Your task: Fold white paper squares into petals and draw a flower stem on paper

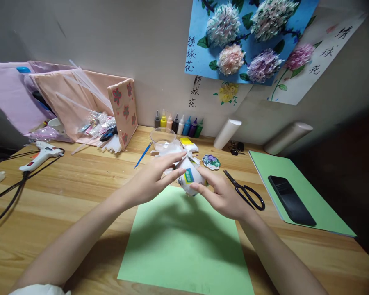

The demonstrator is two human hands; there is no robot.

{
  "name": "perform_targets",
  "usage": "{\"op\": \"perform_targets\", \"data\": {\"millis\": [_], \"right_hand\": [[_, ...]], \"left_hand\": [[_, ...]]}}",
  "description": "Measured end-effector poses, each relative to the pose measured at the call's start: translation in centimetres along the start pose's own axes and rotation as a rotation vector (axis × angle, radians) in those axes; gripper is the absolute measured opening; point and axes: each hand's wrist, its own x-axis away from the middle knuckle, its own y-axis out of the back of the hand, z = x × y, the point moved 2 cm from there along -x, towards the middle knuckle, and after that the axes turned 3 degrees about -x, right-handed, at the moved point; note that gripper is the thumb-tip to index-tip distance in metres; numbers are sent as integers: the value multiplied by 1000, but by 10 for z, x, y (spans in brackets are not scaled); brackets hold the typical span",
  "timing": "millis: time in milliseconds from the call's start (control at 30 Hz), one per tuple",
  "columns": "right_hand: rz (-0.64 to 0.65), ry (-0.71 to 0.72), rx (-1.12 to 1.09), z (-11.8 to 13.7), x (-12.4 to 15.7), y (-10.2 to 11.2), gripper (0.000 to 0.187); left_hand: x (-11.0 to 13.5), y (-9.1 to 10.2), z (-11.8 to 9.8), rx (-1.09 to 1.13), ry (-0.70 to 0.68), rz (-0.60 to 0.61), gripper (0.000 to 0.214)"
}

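My right hand (223, 194) is closed around a small white packet with a green and yellow label (189, 176), held just above the far edge of a light green sheet of paper (184, 246). My left hand (153, 176) reaches in from the left, its fingers stretched out and pinching the packet's top. Both hands hover over the wooden table (64, 196).
Black scissors (246, 190) lie right of my hands. A black phone (290, 200) rests on a green pad (326, 213). A clear bowl (162, 139), paint bottles (178, 123), a blue brush (143, 155), a flower palette (211, 162) sit behind. A glue gun (41, 155) lies at left.
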Motion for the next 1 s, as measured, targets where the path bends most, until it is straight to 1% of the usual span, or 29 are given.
{"op": "perform_targets", "data": {"millis": [67, 100, 133, 200, 267, 367, 500, 567, 700, 767, 867, 1000], "right_hand": [[-52, -16, -18, 1, 0, 1, 13], [-58, -18, -17, 2, 0, 1, 13], [-54, -18, -12, 3, 1, 0, 13], [-42, -18, 8, 7, 3, -1, 14], [-31, -20, 23, 11, 5, -2, 15], [-14, -24, 31, 15, 8, -2, 15], [13, -19, 65, 18, 10, -2, 19], [32, -16, 75, 19, 10, -2, 21], [61, -2, 56, 20, 9, -3, 21], [64, 10, 22, 19, 7, -3, 22], [74, 12, -72, 17, 6, -2, 23], [93, -35, -192, 14, 7, 0, 21]], "left_hand": [[1, 3, -5, -16, 16, -131, 31], [1, 3, -7, -52, 20, -175, 28], [1, 2, -8, -97, 27, -191, 25], [2, -3, -9, -189, 34, -148, 21], [1, -8, -9, -273, 1, -81, 20], [1, -10, -12, -391, -109, -22, 22], [0, -10, -12, -453, -237, 54, 23], [0, -9, -9, -464, -293, 67, 24], [0, -8, -5, -475, -366, 46, 22], [-1, -6, -3, -458, -369, 26, 20], [-1, -2, -3, -368, -325, 15, 17], [-2, 8, -1, -239, -188, 22, 20]]}}
